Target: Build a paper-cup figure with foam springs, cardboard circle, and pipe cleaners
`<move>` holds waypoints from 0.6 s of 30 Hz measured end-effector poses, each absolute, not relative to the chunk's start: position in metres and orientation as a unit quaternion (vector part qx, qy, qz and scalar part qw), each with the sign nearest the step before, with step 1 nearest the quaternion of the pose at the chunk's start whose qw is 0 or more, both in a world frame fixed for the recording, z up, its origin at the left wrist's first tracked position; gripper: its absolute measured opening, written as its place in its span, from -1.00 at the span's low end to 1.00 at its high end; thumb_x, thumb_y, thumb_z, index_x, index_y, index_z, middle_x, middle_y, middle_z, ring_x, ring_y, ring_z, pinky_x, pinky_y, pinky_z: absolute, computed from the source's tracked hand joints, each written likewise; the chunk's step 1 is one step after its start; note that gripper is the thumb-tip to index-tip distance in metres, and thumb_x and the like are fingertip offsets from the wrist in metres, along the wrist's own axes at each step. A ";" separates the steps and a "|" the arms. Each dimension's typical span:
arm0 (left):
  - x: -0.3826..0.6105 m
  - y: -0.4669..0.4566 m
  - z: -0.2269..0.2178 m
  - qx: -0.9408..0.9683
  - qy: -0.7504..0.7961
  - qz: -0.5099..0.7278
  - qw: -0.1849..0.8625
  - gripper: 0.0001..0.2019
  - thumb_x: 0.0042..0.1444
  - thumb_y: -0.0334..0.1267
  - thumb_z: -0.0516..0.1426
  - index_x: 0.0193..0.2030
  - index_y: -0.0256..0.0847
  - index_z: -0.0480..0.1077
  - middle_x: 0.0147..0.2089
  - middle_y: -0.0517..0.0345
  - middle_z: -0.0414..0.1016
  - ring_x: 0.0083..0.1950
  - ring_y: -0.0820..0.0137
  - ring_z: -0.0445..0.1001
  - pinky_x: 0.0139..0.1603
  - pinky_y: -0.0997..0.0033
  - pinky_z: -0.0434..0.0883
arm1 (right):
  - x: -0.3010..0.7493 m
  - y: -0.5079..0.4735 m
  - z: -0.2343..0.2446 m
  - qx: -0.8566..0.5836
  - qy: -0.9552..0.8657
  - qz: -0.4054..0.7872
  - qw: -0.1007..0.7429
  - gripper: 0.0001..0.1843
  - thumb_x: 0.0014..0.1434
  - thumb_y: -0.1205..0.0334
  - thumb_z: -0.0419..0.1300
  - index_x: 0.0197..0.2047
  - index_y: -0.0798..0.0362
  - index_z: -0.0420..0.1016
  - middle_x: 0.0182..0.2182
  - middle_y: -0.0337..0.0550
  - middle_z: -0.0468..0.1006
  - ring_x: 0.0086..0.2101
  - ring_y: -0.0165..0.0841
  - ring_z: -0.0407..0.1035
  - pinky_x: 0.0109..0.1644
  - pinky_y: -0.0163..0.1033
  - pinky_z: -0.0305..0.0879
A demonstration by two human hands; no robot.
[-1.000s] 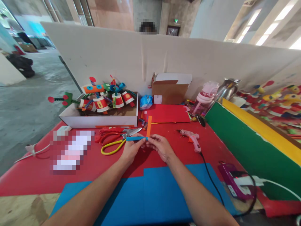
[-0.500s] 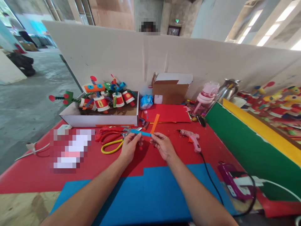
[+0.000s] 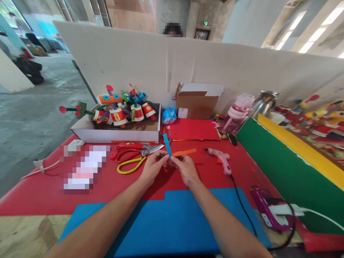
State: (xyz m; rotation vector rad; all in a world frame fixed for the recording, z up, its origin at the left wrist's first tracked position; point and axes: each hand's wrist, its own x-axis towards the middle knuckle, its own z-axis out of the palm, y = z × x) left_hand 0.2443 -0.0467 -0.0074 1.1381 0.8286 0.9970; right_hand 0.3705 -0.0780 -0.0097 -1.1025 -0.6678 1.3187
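Above the red table covering (image 3: 118,200), my left hand (image 3: 154,166) and my right hand (image 3: 186,169) meet with closed fingertips at the joined ends of two paper strips. One is a blue paper strip (image 3: 167,143), which points up and slightly left. The other, an orange paper strip (image 3: 186,152), stretches to the right over my right hand. Fingers cover the corner where the strips meet. Scissors (image 3: 134,163) with yellow handles lie left of my left hand, their blades toward it. Right of my right hand rests a pink glue gun (image 3: 220,159).
Cup-and-paper figures fill a white box (image 3: 115,136) at the back left. Red paper sheets (image 3: 193,129) and a cardboard box (image 3: 200,105) sit behind my hands. Blue sheets (image 3: 188,222) cover the near edge. A green board (image 3: 285,172) borders the right side.
The strips have turned: blue swung from pointing left to upward, orange from upward to rightward. My hands have come closer together at the joint.
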 end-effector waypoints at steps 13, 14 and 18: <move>0.244 -0.044 -0.012 0.495 0.393 0.437 0.640 -0.63 -0.15 0.02 0.31 -0.46 -0.25 0.36 -0.60 0.28 0.36 -0.57 0.53 0.31 -0.53 0.50 0.38 | 0.370 -0.079 -0.008 -0.464 -0.304 0.598 0.578 -0.66 -0.25 0.04 0.46 -0.45 0.09 0.57 -0.56 -0.20 0.60 -0.52 -0.36 0.48 -0.25 -0.20 0.44; 0.244 -0.044 -0.011 0.495 0.394 0.436 0.641 -0.63 -0.15 0.02 0.31 -0.47 -0.25 0.36 -0.61 0.28 0.36 -0.57 0.53 0.31 -0.53 0.50 0.37 | 0.370 -0.078 -0.008 -0.466 -0.305 0.598 0.577 -0.65 -0.26 0.04 0.46 -0.45 0.10 0.57 -0.56 -0.20 0.60 -0.52 -0.37 0.48 -0.25 -0.20 0.44; 0.244 -0.045 -0.009 0.493 0.386 0.441 0.644 -0.64 -0.15 -0.01 0.32 -0.42 -0.27 0.39 -0.57 0.25 0.42 -0.56 0.53 0.34 -0.50 0.51 0.36 | 0.371 -0.076 -0.010 -0.473 -0.304 0.590 0.580 -0.63 -0.26 0.01 0.46 -0.46 0.10 0.56 -0.57 -0.19 0.59 -0.53 -0.36 0.48 -0.28 -0.20 0.43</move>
